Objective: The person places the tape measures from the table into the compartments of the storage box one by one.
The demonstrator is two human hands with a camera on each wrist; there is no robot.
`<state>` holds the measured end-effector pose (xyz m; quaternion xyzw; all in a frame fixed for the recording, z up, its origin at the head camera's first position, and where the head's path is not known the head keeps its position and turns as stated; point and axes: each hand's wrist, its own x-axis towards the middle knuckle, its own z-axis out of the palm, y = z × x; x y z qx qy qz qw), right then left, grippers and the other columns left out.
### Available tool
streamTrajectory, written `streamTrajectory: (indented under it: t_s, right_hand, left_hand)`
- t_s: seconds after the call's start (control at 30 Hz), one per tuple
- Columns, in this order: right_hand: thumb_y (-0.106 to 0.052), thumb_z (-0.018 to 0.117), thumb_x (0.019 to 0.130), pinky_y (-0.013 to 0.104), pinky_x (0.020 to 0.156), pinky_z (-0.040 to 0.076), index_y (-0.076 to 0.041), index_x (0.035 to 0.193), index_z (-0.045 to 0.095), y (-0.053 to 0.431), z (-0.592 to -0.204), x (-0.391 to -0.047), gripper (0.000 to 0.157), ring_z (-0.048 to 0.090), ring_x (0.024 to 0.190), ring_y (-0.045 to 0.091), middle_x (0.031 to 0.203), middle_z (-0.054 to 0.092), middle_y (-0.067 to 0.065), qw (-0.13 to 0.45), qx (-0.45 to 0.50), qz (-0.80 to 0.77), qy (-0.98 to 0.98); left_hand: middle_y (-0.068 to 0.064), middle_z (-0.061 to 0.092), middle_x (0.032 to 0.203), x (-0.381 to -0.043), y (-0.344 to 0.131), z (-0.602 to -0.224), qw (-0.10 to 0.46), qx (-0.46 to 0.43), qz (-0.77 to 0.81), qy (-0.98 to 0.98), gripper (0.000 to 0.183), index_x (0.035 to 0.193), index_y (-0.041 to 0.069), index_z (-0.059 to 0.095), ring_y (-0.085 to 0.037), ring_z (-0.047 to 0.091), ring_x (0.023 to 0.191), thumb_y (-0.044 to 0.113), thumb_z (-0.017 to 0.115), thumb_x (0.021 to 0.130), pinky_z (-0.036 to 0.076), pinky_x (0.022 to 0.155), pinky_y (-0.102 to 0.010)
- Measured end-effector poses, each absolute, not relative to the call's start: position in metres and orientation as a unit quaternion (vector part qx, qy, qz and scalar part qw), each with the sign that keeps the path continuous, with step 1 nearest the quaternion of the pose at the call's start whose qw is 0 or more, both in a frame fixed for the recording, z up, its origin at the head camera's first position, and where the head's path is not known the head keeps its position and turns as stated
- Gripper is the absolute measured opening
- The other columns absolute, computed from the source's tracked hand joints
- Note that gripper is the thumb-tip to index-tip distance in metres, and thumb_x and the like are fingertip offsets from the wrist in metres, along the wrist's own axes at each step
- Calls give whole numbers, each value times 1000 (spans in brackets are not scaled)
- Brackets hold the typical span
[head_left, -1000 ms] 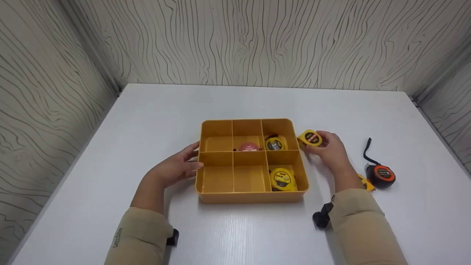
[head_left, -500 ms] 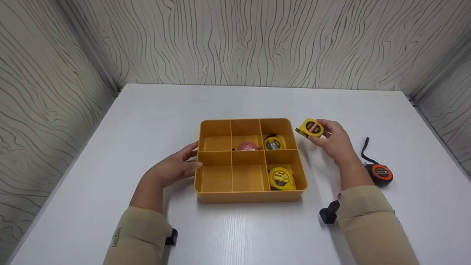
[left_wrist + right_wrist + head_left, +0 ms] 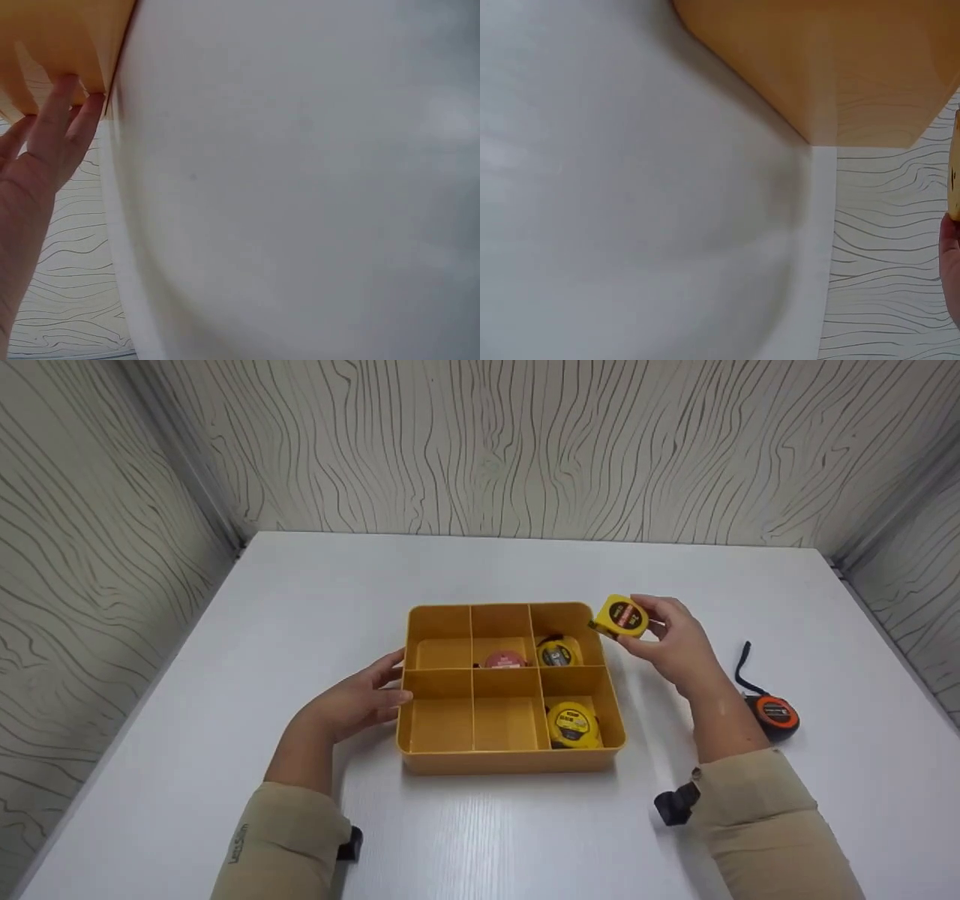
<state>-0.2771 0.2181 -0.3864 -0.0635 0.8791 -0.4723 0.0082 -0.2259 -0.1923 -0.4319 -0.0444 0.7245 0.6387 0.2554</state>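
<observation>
My right hand [image 3: 679,649] pinches a yellow tape measure [image 3: 622,616] with a dark round label, held up at the back right corner of the orange six-compartment box [image 3: 510,763]. In the right wrist view only a sliver of this tape measure [image 3: 954,176] shows, above my thumb. My left hand [image 3: 352,706] rests against the box's left wall, its fingers fairly straight on the outside in the left wrist view. Inside the box lie a pink tape measure [image 3: 505,660] in the back middle compartment, a yellow-and-black one [image 3: 557,652] back right, and a larger yellow one [image 3: 574,725] front right.
A black-and-orange tape measure [image 3: 776,715] with a black wrist strap [image 3: 742,667] lies on the white table [image 3: 480,840], right of the box and beside my right forearm. Walls with a wood-grain pattern [image 3: 487,450] stand behind and at both sides.
My right hand has lifted the yellow tape measure away from beside the box, then shifted left to its back right corner. Another yellow item is now hidden by the forearm. My left hand stays put.
</observation>
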Motion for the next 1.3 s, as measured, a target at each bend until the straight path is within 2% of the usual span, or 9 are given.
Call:
streamTrajectory:
  t_s: [0.37,0.67,1.03,1.3]
  right_hand:
    - [-18,70,79,35,102,35,-9,135,41,196,-380,-259,63,39,126,24,132,39,7,39,-114,-461,879]
    - [-14,75,74,35,101,36,-11,132,45,171,-386,-242,66,43,120,19,127,42,2,59,-148,-471,868]
    - [-17,77,73,34,97,42,-12,130,48,147,-396,-224,64,48,115,21,132,40,4,95,-185,-491,846]
    - [-18,79,70,30,94,44,-15,127,52,130,-404,-211,63,50,111,18,124,47,0,77,-203,-468,857]
  left_hand:
    - [7,33,141,-227,-192,-433,258,-46,632,730,80,141,39,29,-14,45,121,23,73,77,45,93,-33]
    - [7,32,142,-225,-193,-432,255,-43,626,736,90,141,40,28,-15,44,123,35,79,66,44,95,-35]
    - [7,34,140,-224,-192,-431,254,-38,641,723,84,141,38,28,-14,46,121,27,76,73,45,94,-34]
    - [6,34,140,-224,-192,-430,256,-38,641,723,79,142,37,28,-14,47,120,21,72,78,45,94,-33]
